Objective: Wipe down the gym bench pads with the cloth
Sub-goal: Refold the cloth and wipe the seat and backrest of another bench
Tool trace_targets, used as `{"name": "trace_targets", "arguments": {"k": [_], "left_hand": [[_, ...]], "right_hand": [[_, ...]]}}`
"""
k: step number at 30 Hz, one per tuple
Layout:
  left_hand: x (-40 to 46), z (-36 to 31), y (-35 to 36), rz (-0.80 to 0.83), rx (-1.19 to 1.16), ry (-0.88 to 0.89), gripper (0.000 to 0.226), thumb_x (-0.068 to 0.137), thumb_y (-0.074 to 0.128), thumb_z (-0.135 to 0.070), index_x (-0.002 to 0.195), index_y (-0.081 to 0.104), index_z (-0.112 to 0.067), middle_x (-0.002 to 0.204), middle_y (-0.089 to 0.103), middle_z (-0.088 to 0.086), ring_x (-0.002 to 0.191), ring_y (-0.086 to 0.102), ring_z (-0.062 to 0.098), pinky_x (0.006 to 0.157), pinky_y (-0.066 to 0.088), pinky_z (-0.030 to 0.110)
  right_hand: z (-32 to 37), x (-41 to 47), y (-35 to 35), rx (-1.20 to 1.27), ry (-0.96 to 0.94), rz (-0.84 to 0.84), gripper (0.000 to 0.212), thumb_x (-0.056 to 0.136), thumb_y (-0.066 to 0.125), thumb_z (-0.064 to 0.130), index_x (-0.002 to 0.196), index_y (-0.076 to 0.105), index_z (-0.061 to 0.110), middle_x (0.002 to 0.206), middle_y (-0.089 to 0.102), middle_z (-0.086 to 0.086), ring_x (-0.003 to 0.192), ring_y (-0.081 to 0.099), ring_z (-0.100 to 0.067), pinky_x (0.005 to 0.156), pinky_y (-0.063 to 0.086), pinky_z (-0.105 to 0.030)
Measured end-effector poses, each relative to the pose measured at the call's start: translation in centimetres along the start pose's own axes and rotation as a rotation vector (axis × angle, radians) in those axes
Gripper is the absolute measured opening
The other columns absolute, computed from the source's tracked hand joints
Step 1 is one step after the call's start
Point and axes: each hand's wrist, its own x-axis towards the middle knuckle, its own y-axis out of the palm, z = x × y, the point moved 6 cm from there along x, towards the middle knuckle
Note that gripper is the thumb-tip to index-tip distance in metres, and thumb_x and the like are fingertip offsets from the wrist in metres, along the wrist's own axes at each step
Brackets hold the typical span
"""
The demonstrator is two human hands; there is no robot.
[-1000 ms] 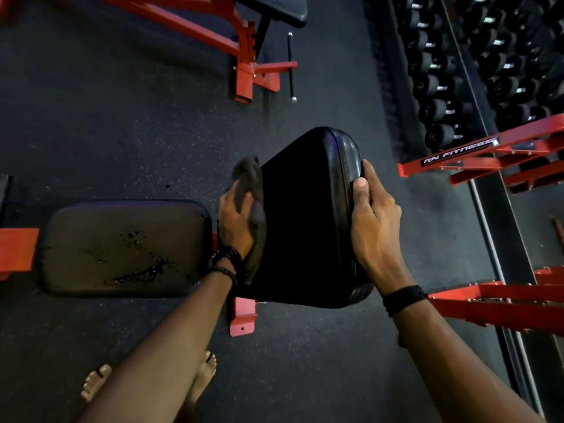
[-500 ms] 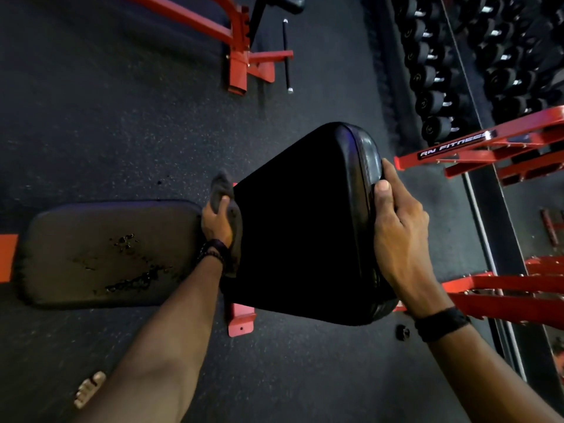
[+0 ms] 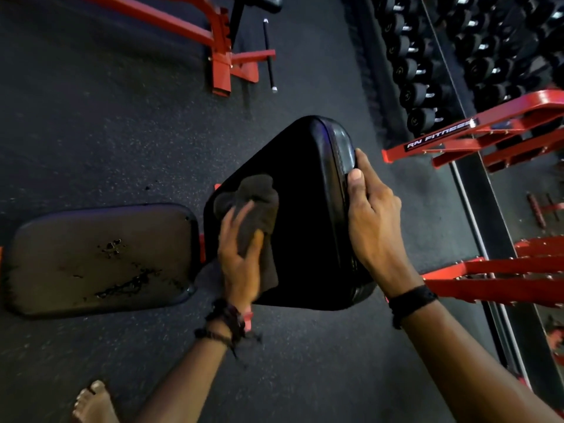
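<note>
The dark grey crumpled cloth [image 3: 254,206] was sitting on the near-left part of the glossy black padded backrest [image 3: 305,190], which was tilted up at an angle right in the middle of the view. The left hand [image 3: 241,261] was on top of the cloth, fingers spread fairly wide and pressing it flat against the vinyl, with the thumb hooked over the cloth's right side. A bit motion-blurred, so I couldn't make out finer detail there. The right hand [image 3: 370,215] had the backrest's right edge, thumb on the front face and fingers curled round the side, gripping it. Both wrists had dark bands on them.

Just left of the backrest was the flat, worn black seat pad [image 3: 100,257], with cracked and peeling patches across its surface. Bits of the red steel bench frame [image 3: 201,248] showed between the two pads. Everything stood on dark speckled rubber flooring [image 3: 91,132]. A bare foot [image 3: 91,401] was at the bottom left. Further back was another red bench frame [image 3: 219,56], and along the right a rack of black dumbbells [image 3: 409,71] plus a red rack labelled RN FITNESS [image 3: 488,132].
</note>
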Motion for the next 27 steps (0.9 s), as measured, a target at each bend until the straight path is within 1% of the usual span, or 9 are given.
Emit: {"name": "trace_targets", "arguments": {"k": [4, 7, 9, 13, 17, 20, 22, 24, 27], "left_hand": [[2.0, 11.7, -3.6, -0.176, -0.055, -0.471, 0.043, 0.098, 0.056, -0.027, 0.138, 0.049, -0.012, 0.141, 0.052, 0.011, 0.134, 0.046, 0.028, 0.106, 0.036, 0.025], [-0.7, 14.2, -4.8, -0.234, -0.102, -0.699, 0.049, 0.1, 0.053, -0.026, 0.143, 0.043, -0.004, 0.146, 0.046, 0.016, 0.137, 0.042, 0.03, 0.102, 0.032, 0.021], [-2.4, 11.3, -3.8, -0.208, -0.12, -0.675, 0.053, 0.098, 0.055, -0.036, 0.142, 0.046, -0.008, 0.144, 0.05, 0.013, 0.134, 0.045, 0.028, 0.107, 0.036, 0.029], [-5.8, 0.6, -0.8, -0.154, -0.134, -0.437, 0.058, 0.087, 0.056, -0.049, 0.137, 0.054, -0.021, 0.137, 0.057, 0.007, 0.131, 0.05, 0.023, 0.111, 0.039, 0.035], [-7.1, -11.5, 2.6, 0.004, -0.174, -0.229, 0.04, 0.088, 0.05, -0.049, 0.123, 0.047, -0.067, 0.147, 0.046, -0.007, 0.138, 0.038, 0.004, 0.112, 0.033, 0.023], [-5.6, -15.4, 3.0, 0.106, -0.235, -0.138, 0.037, 0.093, 0.053, -0.033, 0.129, 0.059, -0.034, 0.135, 0.058, -0.003, 0.13, 0.05, 0.007, 0.107, 0.039, 0.023], [-3.5, -15.5, 1.0, 0.089, -0.32, -0.192, 0.033, 0.09, 0.057, -0.028, 0.118, 0.067, -0.014, 0.121, 0.068, 0.001, 0.118, 0.06, 0.012, 0.102, 0.044, 0.026], [-1.5, -15.1, -2.5, 0.086, -0.41, -0.294, 0.026, 0.084, 0.062, -0.028, 0.103, 0.074, -0.013, 0.107, 0.074, -0.001, 0.106, 0.066, 0.013, 0.096, 0.048, 0.027], [-0.5, -16.8, -7.0, 0.228, -0.328, -0.402, 0.015, 0.097, 0.055, -0.024, 0.104, 0.065, -0.014, 0.086, 0.075, -0.011, 0.084, 0.07, 0.004, 0.082, 0.053, 0.027]], "right_hand": [[-0.4, 0.1, 0.0, -0.013, 0.004, -0.019, 0.044, 0.108, 0.033, 0.028, 0.15, 0.039, 0.018, 0.117, 0.05, 0.021, 0.104, 0.034, 0.023, 0.08, 0.019, 0.012], [-0.4, 0.1, 0.0, -0.017, 0.013, -0.009, 0.044, 0.107, 0.033, 0.029, 0.15, 0.04, 0.021, 0.12, 0.064, 0.016, 0.106, 0.05, 0.016, 0.079, 0.026, 0.01], [-0.2, 0.0, 0.0, -0.015, 0.012, 0.005, 0.044, 0.108, 0.032, 0.027, 0.15, 0.039, 0.019, 0.107, 0.065, 0.015, 0.096, 0.052, 0.021, 0.07, 0.033, 0.003], [0.1, -0.3, 0.0, 0.026, 0.003, 0.008, 0.045, 0.108, 0.033, 0.025, 0.151, 0.036, 0.014, 0.127, 0.06, -0.024, 0.116, 0.033, -0.01, 0.085, 0.031, -0.012], [0.6, -0.6, -0.3, 0.039, -0.003, 0.012, 0.045, 0.108, 0.034, 0.027, 0.151, 0.038, 0.014, 0.116, 0.068, -0.014, 0.1, 0.051, -0.004, 0.08, 0.039, -0.014], [0.1, -0.3, -0.4, 0.056, -0.024, 0.026, 0.043, 0.107, 0.038, 0.027, 0.148, 0.042, 0.018, 0.09, 0.066, 0.005, 0.073, 0.058, 0.005, 0.07, 0.04, -0.006], [-0.3, -0.2, -0.2, 0.055, -0.013, 0.025, 0.043, 0.106, 0.036, 0.03, 0.148, 0.043, 0.02, 0.112, 0.069, -0.007, 0.105, 0.063, -0.013, 0.086, 0.04, -0.017], [-0.3, -0.3, -0.1, 0.052, 0.013, 0.016, 0.046, 0.107, 0.033, 0.031, 0.151, 0.038, 0.017, 0.142, 0.054, -0.012, 0.133, 0.046, -0.028, 0.103, 0.03, -0.027], [0.5, -1.6, -0.7, 0.054, -0.077, -0.036, 0.056, 0.105, 0.034, 0.042, 0.154, 0.03, 0.014, 0.154, 0.039, -0.009, 0.142, 0.035, -0.026, 0.113, 0.025, -0.033]]}}
